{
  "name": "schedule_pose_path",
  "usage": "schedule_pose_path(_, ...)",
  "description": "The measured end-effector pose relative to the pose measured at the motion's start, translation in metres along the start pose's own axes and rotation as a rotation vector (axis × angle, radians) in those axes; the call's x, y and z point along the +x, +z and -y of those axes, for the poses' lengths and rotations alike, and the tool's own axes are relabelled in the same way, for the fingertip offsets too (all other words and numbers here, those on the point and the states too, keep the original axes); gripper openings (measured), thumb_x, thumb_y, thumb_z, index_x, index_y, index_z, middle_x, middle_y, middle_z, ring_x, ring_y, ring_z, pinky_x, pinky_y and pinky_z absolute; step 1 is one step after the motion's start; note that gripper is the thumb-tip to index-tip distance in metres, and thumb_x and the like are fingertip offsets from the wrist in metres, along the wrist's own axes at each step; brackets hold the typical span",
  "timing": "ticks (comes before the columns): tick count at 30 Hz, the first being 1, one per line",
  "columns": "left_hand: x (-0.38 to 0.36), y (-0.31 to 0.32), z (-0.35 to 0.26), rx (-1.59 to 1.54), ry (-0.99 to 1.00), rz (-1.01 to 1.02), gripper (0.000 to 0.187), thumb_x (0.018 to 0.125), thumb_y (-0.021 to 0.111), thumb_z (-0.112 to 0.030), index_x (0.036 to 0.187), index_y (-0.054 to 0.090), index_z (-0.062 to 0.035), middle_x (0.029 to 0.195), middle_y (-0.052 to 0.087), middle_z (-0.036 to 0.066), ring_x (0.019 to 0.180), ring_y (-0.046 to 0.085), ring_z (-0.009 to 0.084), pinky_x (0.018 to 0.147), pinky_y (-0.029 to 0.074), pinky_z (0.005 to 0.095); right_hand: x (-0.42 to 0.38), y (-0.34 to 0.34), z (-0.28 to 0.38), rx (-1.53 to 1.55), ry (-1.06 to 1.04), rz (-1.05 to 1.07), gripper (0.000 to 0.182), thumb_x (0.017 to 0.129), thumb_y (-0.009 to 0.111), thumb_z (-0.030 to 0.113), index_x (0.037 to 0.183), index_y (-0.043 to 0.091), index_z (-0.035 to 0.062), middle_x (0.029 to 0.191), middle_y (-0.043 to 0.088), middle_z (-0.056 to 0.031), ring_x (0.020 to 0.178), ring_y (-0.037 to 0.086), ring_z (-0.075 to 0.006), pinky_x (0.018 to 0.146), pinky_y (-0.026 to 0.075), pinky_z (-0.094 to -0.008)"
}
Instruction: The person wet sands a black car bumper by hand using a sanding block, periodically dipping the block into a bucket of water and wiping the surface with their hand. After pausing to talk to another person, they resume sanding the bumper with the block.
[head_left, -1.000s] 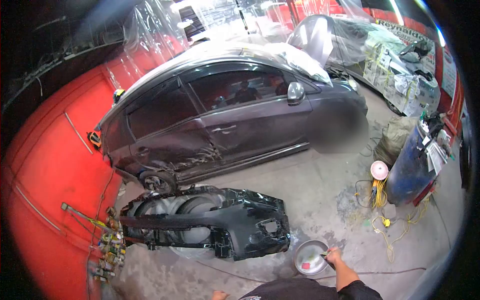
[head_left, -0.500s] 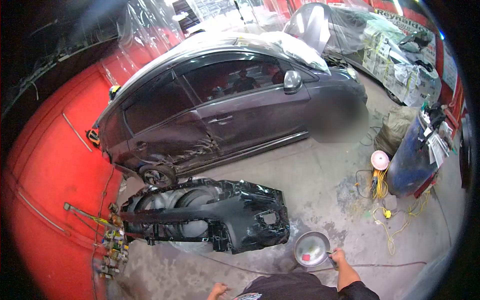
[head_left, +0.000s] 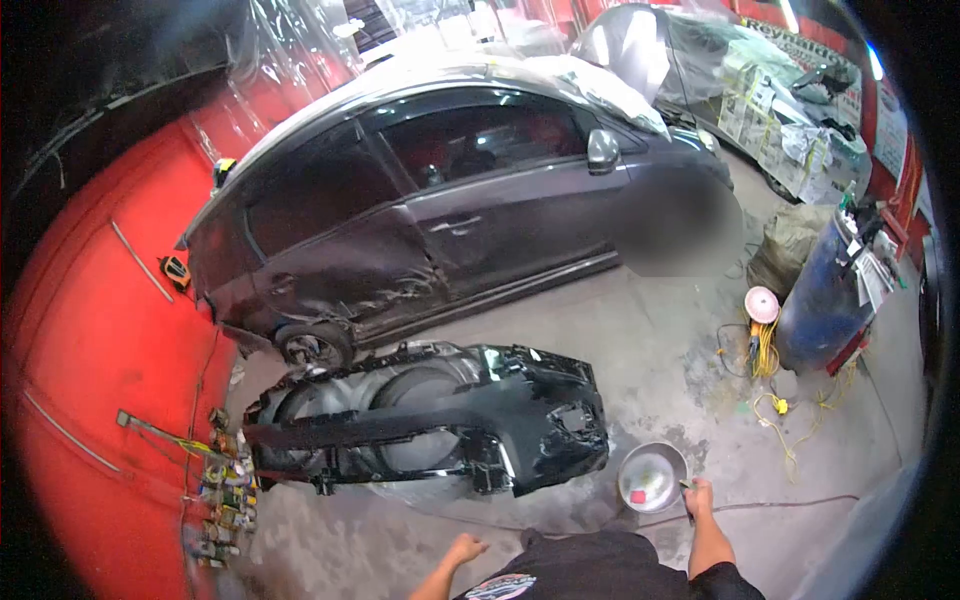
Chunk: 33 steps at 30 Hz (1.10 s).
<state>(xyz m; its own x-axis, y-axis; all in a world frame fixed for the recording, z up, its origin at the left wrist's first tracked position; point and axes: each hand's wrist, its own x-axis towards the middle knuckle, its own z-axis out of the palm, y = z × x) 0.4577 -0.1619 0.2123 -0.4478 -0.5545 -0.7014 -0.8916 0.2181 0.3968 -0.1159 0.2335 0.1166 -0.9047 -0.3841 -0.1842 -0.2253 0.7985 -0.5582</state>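
Observation:
My right hand [head_left: 701, 496] is closed on the handle of a round metal pan [head_left: 652, 478], at the lower right. A small red piece [head_left: 638, 496] and some pale liquid are inside the pan. My left hand [head_left: 466, 550] hangs at the bottom centre, its fingers curled loosely; whether they hold anything is too small to tell. In front of me a black bumper [head_left: 520, 410] lies over wheels or tires [head_left: 425, 395] on the floor, just left of the pan.
Behind the bumper stands a dark car [head_left: 520, 215] with a dented rear door. To the right are a blue barrel [head_left: 825, 310], a cord reel [head_left: 762, 305] and yellow cord [head_left: 782, 406]. Cans [head_left: 232, 495] line the red wall [head_left: 110, 330]. A hose [head_left: 780, 503] crosses the floor.
The pan and my right hand have shifted right and slightly up in view. My left hand has risen and moved right. The bumper appears larger and farther right as the view has shifted.

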Motion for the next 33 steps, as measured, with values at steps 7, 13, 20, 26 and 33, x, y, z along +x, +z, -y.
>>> schedule_pose_path(7,0.023,-0.052,0.082,0.095,0.126,0.127,0.048,0.089,0.079,-0.055,0.090,0.083,-0.0070,0.088,0.080,0.020,0.081,0.076,0.0367,0.080,0.059,0.0501,-0.059,0.028,0.043,0.011,0.151,-0.153,0.041,0.082,0.081,0.012,0.122,0.075,0.0016,0.117,0.076,-0.0253,0.112,0.073,-0.0423,0.099,0.058,-0.0476)
schedule_pose_path(13,0.026,-0.062,0.123,-0.026,0.143,-0.163,0.043,0.087,0.088,-0.041,0.115,0.084,-0.0090,0.095,0.082,0.013,0.080,0.076,0.0297,0.069,0.060,0.0457,-0.067,0.102,-0.053,0.242,0.228,-0.283,0.038,0.080,0.079,0.006,0.117,0.074,-0.0001,0.112,0.076,-0.0229,0.101,0.074,-0.0396,0.095,0.059,-0.0468)
schedule_pose_path(20,0.008,-0.043,0.065,-0.079,-0.199,-0.049,0.054,0.089,0.082,-0.052,0.124,0.083,-0.0101,0.101,0.082,0.016,0.090,0.078,0.0282,0.077,0.065,0.0432,-0.073,0.052,-0.038,0.087,0.422,0.064,0.035,0.077,0.082,0.012,0.110,0.076,0.0029,0.118,0.075,-0.0255,0.114,0.073,-0.0401,0.099,0.057,-0.0476)
schedule_pose_path(26,0.023,-0.007,-0.010,-0.075,-0.140,0.052,0.045,0.092,0.081,-0.049,0.105,0.087,-0.0072,0.093,0.081,0.014,0.089,0.077,0.0246,0.073,0.066,0.0428,-0.003,0.064,-0.085,0.113,0.218,-0.022,0.052,0.063,0.095,0.009,0.112,0.079,0.0038,0.098,0.081,-0.0208,0.093,0.078,-0.0319,0.087,0.062,-0.0447)
schedule_pose_path(33,0.006,0.040,-0.082,-0.399,-0.090,-0.084,0.050,0.091,0.088,-0.030,0.130,0.076,-0.0015,0.113,0.080,0.014,0.094,0.077,0.0241,0.070,0.064,0.0417,0.049,0.012,-0.103,0.178,0.187,0.163,0.051,0.064,0.098,0.011,0.111,0.080,0.0064,0.092,0.081,-0.0138,0.082,0.077,-0.0251,0.074,0.062,-0.0412)
